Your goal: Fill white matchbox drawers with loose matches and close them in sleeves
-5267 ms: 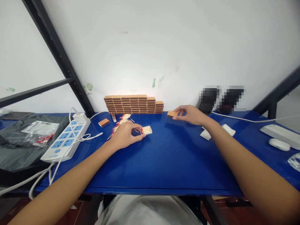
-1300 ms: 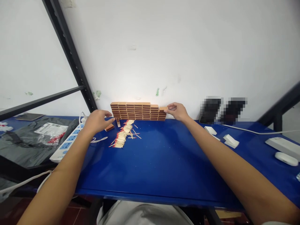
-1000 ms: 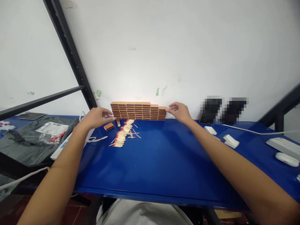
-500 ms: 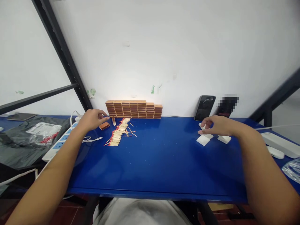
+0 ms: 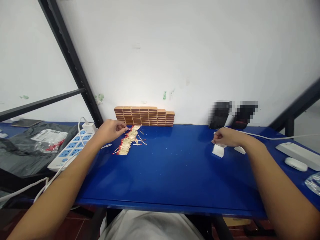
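My left hand (image 5: 113,130) is closed in a pinch at the upper end of a spread pile of red-tipped matches (image 5: 125,145). What lies between its fingertips is too small to make out. On the right, my right hand (image 5: 228,137) reaches down with its fingers pressed together among small white paper pieces (image 5: 218,151). Its fingertips touch or nearly touch them, and whatever they pinch is hidden. Another white piece (image 5: 240,150) lies under the wrist. Behind the matches stands a stepped stack of matchboxes (image 5: 143,117) against the wall.
Several loose matches (image 5: 140,140) lie right of the pile. A white power strip (image 5: 71,150) with cables is at left, beside a dark plastic bag (image 5: 22,146). Two phones (image 5: 218,116) lean on the wall. A white case (image 5: 296,164) sits on the blue table (image 5: 162,180) at right.
My left hand has moved right to the matches, now covering the loose matchbox and the small upright piece. My right hand has lowered onto the white pieces and its fingers have closed.
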Demonstrator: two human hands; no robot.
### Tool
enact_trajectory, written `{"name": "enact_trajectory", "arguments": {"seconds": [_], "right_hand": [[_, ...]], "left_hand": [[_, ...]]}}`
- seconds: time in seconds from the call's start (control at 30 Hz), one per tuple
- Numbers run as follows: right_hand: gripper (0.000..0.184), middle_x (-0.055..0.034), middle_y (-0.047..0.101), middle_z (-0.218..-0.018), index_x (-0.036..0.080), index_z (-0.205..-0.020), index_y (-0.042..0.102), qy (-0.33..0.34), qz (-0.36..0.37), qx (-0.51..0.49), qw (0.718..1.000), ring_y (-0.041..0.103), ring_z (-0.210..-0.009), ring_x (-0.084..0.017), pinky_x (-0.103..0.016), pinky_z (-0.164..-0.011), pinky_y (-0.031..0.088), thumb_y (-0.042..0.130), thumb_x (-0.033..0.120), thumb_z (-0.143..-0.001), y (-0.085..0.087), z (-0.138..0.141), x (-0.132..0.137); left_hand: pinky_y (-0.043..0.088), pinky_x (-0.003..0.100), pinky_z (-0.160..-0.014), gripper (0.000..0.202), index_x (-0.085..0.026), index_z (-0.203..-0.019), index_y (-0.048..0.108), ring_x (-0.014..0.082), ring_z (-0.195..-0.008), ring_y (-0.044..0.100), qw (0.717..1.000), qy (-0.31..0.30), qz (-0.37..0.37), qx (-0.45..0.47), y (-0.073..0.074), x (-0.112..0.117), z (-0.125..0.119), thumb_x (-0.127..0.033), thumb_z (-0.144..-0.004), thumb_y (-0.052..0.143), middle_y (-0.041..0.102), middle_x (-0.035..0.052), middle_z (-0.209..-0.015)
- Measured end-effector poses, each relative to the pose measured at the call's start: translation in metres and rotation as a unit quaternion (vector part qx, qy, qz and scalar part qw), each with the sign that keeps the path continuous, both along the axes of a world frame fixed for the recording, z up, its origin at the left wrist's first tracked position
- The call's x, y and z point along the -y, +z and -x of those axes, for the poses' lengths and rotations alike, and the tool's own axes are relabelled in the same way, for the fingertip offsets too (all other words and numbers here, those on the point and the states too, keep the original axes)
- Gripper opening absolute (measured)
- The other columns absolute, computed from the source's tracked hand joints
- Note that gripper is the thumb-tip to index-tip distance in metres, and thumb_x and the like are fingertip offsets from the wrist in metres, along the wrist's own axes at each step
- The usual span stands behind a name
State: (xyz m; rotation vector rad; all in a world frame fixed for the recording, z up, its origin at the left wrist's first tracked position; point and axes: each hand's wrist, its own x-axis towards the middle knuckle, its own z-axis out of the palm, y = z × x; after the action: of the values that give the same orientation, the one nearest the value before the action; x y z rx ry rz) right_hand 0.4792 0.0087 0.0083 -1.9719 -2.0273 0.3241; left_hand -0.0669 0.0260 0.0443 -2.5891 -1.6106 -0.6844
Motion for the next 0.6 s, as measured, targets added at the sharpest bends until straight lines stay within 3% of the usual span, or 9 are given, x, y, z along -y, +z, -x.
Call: {"name": "enact_trajectory", "arguments": {"seconds": [0.07,0.13,0.23,0.3,0.4,0.47,0.6], "right_hand": [[0.031,-0.0081,0.07,-0.066,0.021,-0.062,0.069,0.023,0.047,0.014,0.999,0.061,-0.06,-0.022,-0.035,-0.057,0.045,0.077,0.049,-0.073,0.008,0.015,0.003],[0.035,-0.0085,0.071,-0.072,0.019,-0.074,0.071,0.055,-0.032,0.005,0.998,0.062,-0.066,-0.022,-0.034,-0.063,0.044,0.066,0.052,-0.085,0.018,0.042,0.009],[0.033,-0.0076,0.071,-0.083,0.019,-0.092,0.071,0.166,-0.137,-0.056,0.975,0.061,-0.074,-0.02,-0.032,-0.07,0.045,0.057,0.049,-0.096,0.03,0.103,0.018],[0.027,-0.008,0.071,-0.092,0.019,-0.096,0.07,0.267,-0.154,-0.034,0.951,0.061,-0.08,-0.019,-0.031,-0.074,0.044,0.053,0.039,-0.102,0.034,0.149,0.023],[0.021,-0.0097,0.069,-0.101,0.017,-0.099,0.067,0.345,-0.169,0.041,0.922,0.061,-0.086,-0.02,-0.03,-0.074,0.039,0.05,0.027,-0.105,0.041,0.211,0.023],[0.022,-0.0106,0.068,-0.104,0.016,-0.101,0.066,0.378,-0.166,0.086,0.907,0.06,-0.089,-0.02,-0.029,-0.072,0.037,0.048,0.025,-0.107,0.047,0.242,0.018],[0.02,-0.0103,0.066,-0.106,0.014,-0.106,0.065,0.4,-0.192,0.129,0.887,0.057,-0.086,-0.019,-0.029,-0.066,0.03,0.049,0.025,-0.108,0.056,0.283,0.004]], "left_hand": [[0.048,0.031,-0.067,0.035,-0.02,-0.095,0.08,0.0205,-0.072,0.069,1.0,-0.01,-0.002,0.016,0.0,0.001,-0.002,-0.051,-0.092,0.064,0.077,0.0045,-0.077],[0.05,0.031,-0.069,0.038,-0.02,-0.096,0.08,0.02,-0.073,0.069,0.998,-0.026,0.002,0.05,0.0,0.005,-0.008,-0.055,-0.09,0.067,0.078,0.0048,-0.081],[0.053,0.03,-0.07,0.048,-0.019,-0.105,0.08,0.0202,-0.077,0.07,0.991,-0.061,0.033,0.112,-0.001,0.015,-0.024,-0.062,-0.082,0.075,0.079,0.0056,-0.09],[0.055,0.031,-0.075,0.06,-0.02,-0.118,0.077,0.0217,-0.085,0.071,0.987,-0.096,0.039,0.123,-0.004,0.021,-0.035,-0.064,-0.077,0.08,0.079,0.006,-0.099],[0.056,0.032,-0.084,0.074,-0.022,-0.132,0.072,0.0226,-0.093,0.072,0.982,-0.126,0.037,0.135,-0.009,0.026,-0.046,-0.063,-0.072,0.085,0.079,0.0059,-0.109],[0.055,0.031,-0.083,0.069,-0.02,-0.131,0.072,0.0208,-0.089,0.071,0.982,-0.132,0.018,0.136,-0.011,0.026,-0.047,-0.06,-0.075,0.084,0.08,0.0056,-0.107],[0.049,0.027,-0.069,0.039,-0.019,-0.105,0.081,0.0153,-0.071,0.064,0.984,-0.126,-0.015,0.124,-0.006,0.021,-0.037,-0.05,-0.083,0.079,0.077,0.0018,-0.083]]}}
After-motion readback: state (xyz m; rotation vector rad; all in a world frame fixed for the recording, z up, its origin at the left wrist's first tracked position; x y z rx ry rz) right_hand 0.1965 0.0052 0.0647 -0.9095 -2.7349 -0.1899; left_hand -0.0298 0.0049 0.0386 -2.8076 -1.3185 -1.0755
